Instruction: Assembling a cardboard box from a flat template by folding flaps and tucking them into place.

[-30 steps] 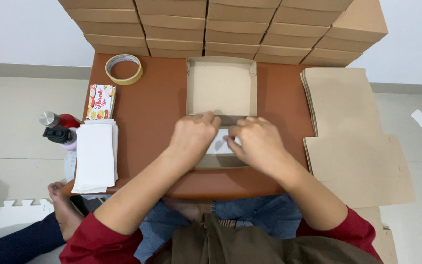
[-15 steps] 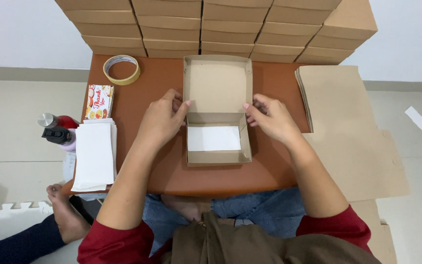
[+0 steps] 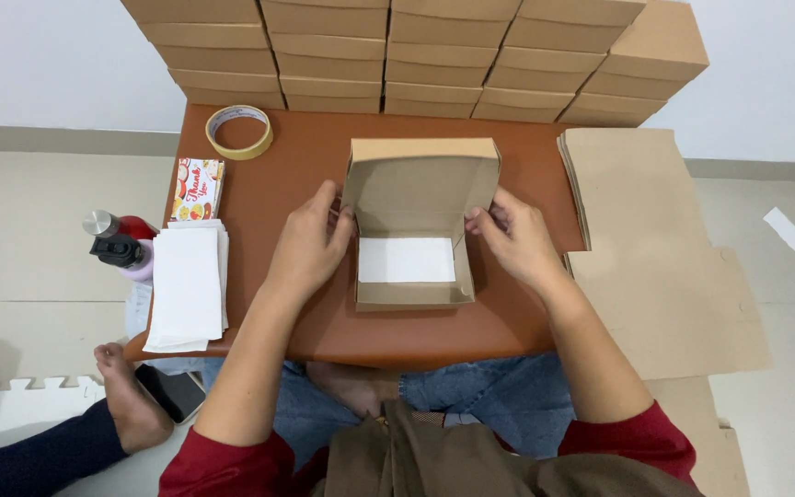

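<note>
Vs half a second ago: the lid of the small cardboard mailer box (image 3: 413, 225) is tilting up toward the person, where it was lying flatter and open; both hands have slid along the box sides to the lid's lower corners. A second ago both hands were pressing down together inside the tray over the white sheet; now the white paper sheet (image 3: 407, 260) is lying uncovered on the tray floor. Left hand (image 3: 310, 244) is half open, fingers loosely curled, fingertips touching the left edge of the lid near the hinge, palm resting on the table beside the box. Right hand (image 3: 512, 237) is the same on the right edge, fingers bent, pinching the lid's side flap. The box is sitting mid-table on the brown table (image 3: 296, 156), front edge toward the person. Left of the box: stack of white paper sheets (image 3: 188, 287) at the table's left edge, a small colourful card (image 3: 197, 190) with fruit print just behind the stack, tape roll (image 3: 239, 131) at the far-left corner. Behind the box: wall of stacked closed cardboard boxes (image 3: 416, 55). Right of the box: pile of flat unfolded cardboard blanks (image 3: 655, 239) overhanging the table. Left of the stack, off the table: a red bottle (image 3: 121, 225) and a black-capped spray bottle (image 3: 124, 253).
</note>
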